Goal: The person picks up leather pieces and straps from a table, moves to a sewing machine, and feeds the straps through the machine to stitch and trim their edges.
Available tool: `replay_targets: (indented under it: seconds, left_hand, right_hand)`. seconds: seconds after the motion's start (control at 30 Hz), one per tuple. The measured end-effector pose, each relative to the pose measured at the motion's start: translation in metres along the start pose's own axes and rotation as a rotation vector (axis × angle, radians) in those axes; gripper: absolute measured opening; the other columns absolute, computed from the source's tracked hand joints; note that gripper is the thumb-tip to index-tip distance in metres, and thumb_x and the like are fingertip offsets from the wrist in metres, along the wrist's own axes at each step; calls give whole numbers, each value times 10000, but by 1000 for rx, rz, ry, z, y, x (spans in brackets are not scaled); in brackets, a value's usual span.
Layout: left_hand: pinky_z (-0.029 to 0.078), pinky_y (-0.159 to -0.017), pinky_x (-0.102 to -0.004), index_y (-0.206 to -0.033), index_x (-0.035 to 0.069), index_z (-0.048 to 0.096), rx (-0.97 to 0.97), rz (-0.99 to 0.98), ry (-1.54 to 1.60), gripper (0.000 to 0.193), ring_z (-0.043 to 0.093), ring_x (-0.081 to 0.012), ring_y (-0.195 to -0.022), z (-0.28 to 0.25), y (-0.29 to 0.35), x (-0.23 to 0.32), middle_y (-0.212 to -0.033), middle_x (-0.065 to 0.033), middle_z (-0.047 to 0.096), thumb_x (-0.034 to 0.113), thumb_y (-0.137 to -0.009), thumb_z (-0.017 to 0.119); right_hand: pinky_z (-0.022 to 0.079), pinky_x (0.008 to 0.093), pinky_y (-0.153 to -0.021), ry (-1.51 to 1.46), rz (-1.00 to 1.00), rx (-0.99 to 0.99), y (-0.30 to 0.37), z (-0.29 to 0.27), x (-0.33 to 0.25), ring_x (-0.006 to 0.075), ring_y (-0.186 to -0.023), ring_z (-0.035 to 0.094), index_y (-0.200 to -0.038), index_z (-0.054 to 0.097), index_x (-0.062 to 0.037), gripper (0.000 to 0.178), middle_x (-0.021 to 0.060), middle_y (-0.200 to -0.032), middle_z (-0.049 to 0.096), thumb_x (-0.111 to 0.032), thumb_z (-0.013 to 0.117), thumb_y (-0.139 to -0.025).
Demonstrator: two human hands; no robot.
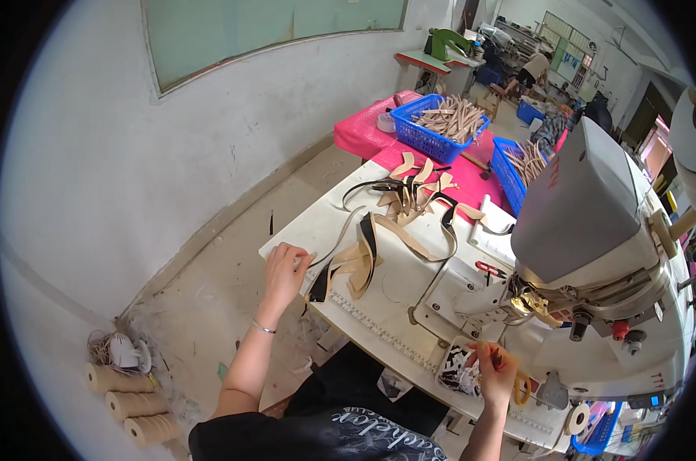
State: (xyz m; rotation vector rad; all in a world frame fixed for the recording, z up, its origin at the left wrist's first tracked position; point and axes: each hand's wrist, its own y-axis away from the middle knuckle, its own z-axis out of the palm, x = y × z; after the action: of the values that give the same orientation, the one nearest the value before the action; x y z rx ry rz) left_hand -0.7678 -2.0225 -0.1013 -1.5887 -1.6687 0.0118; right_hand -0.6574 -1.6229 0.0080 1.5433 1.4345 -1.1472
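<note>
At the table's left edge, my left hand (283,275) is closed in a pinch on the end of a narrow grey strap (339,244). The strap curves up toward a pile of beige and black strap pieces (409,196). Right beside that hand lies a folded beige and black piece (356,265). My right hand (495,374) has its fingers curled over a small clear box (457,369) of black and white scraps. A bit of dark red shows among those fingers; what it is, I cannot make out.
A grey sewing machine (582,200) fills the right side. Red snips (490,269) lie by its arm. Blue baskets (432,138) of beige strips stand on a pink-covered table (356,131). Thread cones (137,403) sit on the floor at left. Another person (534,71) bends far back.
</note>
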Motion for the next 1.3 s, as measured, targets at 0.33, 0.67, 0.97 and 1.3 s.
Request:
replay_targets:
  seconds: [0.33, 0.67, 0.97, 1.3]
  left_hand:
    - [487, -751, -342, -1089, 14, 615, -406, -137, 162, 392, 613, -262, -838, 15, 1, 65, -918, -119, 604, 256, -787, 682]
    - [449, -837, -351, -1228, -9, 535, -352, -91, 364, 487, 545, -296, -942, 9, 20, 109, -1007, -147, 503, 140, -782, 658]
    - [418, -942, -323, -1251, -4, 510, -367, 31, 433, 510, 546, -287, -1070, 19, 34, 97, -1142, -156, 544, 90, -777, 671]
    - [434, -916, -251, -1243, -68, 536, -467, -376, 967, 408, 576, -156, -1041, 34, 30, 54, -1129, -105, 620, 29, -853, 607]
  right_hand:
    - [300, 191, -497, -3, -7, -33, 8, 2, -4, 23, -529, 446, -890, 679, 32, 239, 9, -604, 611, -165, 554, -939]
    - [455, 237, -643, 101, 45, -153, -3, 21, -12, 86, -659, 598, -943, 701, -11, 187, 67, -700, 672, -149, 579, -913]
    - [529, 410, -676, 837, -606, -440, -107, 100, 4, 289, -849, 637, -1179, 540, -100, 414, 82, -1297, 472, -33, 578, -772]
    - [517, 392, -706, 845, -860, -693, -139, 118, 18, 264, -981, 592, -1118, 544, -86, 403, 77, -1217, 484, -7, 616, -729]
